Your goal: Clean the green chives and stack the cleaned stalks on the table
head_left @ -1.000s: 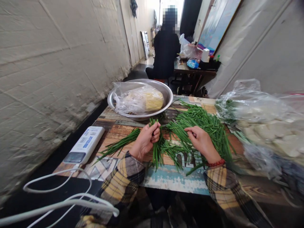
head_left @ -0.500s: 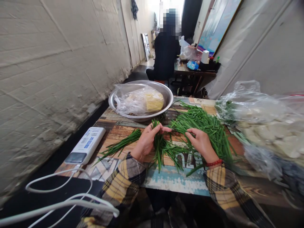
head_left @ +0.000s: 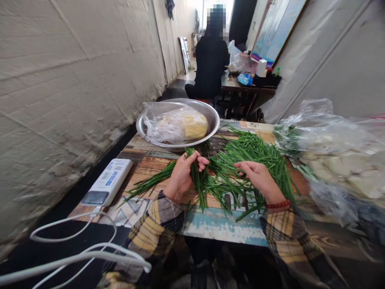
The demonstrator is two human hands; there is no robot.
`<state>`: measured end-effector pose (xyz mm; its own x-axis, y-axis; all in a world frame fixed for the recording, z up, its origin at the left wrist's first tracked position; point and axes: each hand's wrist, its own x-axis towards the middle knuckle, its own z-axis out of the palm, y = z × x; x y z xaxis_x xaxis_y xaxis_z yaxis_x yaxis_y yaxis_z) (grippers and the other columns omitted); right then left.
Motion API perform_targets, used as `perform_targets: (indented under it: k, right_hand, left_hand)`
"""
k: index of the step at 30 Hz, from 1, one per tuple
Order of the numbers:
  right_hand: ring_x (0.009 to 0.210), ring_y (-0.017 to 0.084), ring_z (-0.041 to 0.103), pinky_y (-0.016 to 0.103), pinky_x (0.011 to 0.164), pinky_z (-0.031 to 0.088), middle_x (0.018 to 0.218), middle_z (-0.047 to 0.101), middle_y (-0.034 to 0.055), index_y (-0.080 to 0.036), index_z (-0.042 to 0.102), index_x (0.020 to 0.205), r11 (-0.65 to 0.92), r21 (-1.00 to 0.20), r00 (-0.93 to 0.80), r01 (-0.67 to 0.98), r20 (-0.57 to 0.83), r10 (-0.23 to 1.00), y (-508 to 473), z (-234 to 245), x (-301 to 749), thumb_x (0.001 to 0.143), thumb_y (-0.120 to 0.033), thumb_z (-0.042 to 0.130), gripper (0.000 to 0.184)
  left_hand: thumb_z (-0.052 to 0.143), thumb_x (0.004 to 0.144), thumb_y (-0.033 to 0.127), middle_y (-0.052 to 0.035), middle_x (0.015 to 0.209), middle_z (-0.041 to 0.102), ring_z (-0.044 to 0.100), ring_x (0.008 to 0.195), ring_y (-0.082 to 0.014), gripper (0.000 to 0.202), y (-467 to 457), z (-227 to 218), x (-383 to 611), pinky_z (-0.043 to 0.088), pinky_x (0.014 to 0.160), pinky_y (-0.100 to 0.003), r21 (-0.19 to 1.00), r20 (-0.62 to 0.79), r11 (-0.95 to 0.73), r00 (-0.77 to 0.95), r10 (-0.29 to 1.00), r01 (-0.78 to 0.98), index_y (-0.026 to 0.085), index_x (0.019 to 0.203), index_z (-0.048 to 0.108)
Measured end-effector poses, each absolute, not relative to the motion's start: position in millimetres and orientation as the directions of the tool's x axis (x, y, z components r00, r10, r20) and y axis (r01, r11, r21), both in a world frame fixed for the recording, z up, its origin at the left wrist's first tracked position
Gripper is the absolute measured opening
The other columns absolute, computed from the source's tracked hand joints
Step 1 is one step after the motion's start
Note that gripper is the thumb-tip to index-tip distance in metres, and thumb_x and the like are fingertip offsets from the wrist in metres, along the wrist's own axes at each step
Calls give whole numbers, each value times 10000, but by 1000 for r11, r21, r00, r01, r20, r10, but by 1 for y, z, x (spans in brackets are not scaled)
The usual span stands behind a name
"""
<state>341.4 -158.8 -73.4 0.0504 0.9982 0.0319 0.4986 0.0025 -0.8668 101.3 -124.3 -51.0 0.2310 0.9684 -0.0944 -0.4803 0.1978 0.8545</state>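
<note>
My left hand [head_left: 181, 173] is closed around a small upright bunch of garlic chives [head_left: 197, 180], the ends poking out above the thumb and hanging down to the table. At the right edge of the loose pile of garlic chives [head_left: 252, 146], my right hand [head_left: 259, 179] has thumb and forefinger pinched together; what lies between them, if anything, is too small to make out. A separate bundle of garlic chives [head_left: 150, 180] rests left of my left hand, partly behind it. More loose stems lie scattered between the two hands.
A metal basin [head_left: 215, 130] holding a plastic bag [head_left: 168, 124] with yellow contents stands behind the hands. On the left is a white power bank [head_left: 110, 180] with a cable [head_left: 75, 263]. Clear bags of pale pieces [head_left: 339, 160] crowd the right. A person [head_left: 210, 68] sits beyond.
My right hand has shifted slightly right, away from my left hand. My left hand has moved a little left and up, still holding its bunch.
</note>
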Motion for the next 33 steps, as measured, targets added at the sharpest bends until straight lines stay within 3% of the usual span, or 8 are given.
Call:
perform_targets:
  k: [4, 9, 13, 19, 23, 25, 30, 33]
  right_hand:
    - [651, 158, 640, 245, 523, 448, 830, 721, 80, -147, 677, 1018, -69, -916, 33, 394, -61, 998, -159, -73, 346, 848, -458, 455, 418]
    - [782, 194, 661, 329, 733, 498, 881, 729, 79, -169, 690, 982, 55, -821, 130, 568, 156, 979, -156, -78, 353, 852, -420, 462, 363]
    - [776, 200, 649, 313, 698, 483, 877, 720, 61, -189, 707, 929, 107, -747, 115, 656, 238, 964, -156, -80, 352, 839, -403, 481, 324]
    - [585, 153, 575, 257, 542, 390, 673, 661, 12, -213, 695, 768, 161, -578, -96, 800, 140, 985, -163, -74, 337, 790, -408, 556, 241]
    - [634, 145, 572, 243, 561, 375, 702, 643, -3, -223, 657, 711, 178, -475, -154, 862, 88, 984, -167, -71, 333, 740, -323, 608, 115]
    - [627, 141, 567, 241, 563, 383, 687, 634, -4, -216, 646, 703, 168, -521, -142, 837, 90, 986, -167, -70, 334, 758, -298, 579, 120]
    - [623, 157, 602, 250, 565, 438, 708, 672, 24, -180, 667, 802, 104, -765, -42, 636, 101, 994, -164, -72, 339, 799, -367, 531, 231]
    - [709, 187, 648, 281, 630, 473, 818, 718, 51, -190, 704, 861, 92, -735, -9, 672, 116, 993, -162, -77, 343, 795, -345, 529, 244]
  left_hand:
    - [614, 783, 311, -7, 606, 638, 489, 418, -79, 186, -122, -49, 97, 366, 429, -202, 839, -102, 244, 301, 948, -486, 145, 806, 535]
    - [640, 755, 302, -24, 604, 641, 576, 500, -126, 198, -124, -48, 95, 435, 493, -226, 817, -143, 314, 358, 923, -483, 138, 814, 546]
    - [631, 763, 287, -34, 605, 642, 603, 569, -134, 176, -124, -47, 96, 471, 575, -239, 813, -156, 306, 321, 934, -495, 133, 789, 550]
    - [642, 759, 292, 7, 560, 584, 557, 511, -112, 177, -122, -50, 94, 445, 522, -226, 799, -135, 310, 348, 928, -516, 145, 799, 551]
    - [650, 753, 289, 17, 566, 566, 492, 442, -88, 188, -122, -51, 95, 388, 438, -203, 790, -136, 323, 364, 921, -521, 154, 815, 535]
    - [649, 755, 287, 18, 569, 561, 486, 441, -85, 187, -123, -51, 96, 382, 431, -200, 791, -144, 326, 360, 922, -517, 154, 813, 530]
    - [655, 751, 300, 11, 608, 559, 474, 446, -74, 203, -124, -49, 98, 357, 410, -190, 808, -163, 328, 349, 923, -490, 149, 802, 529]
    - [656, 752, 300, 20, 617, 528, 427, 426, -50, 209, -123, -51, 98, 299, 382, -172, 800, -159, 339, 371, 915, -495, 147, 794, 520]
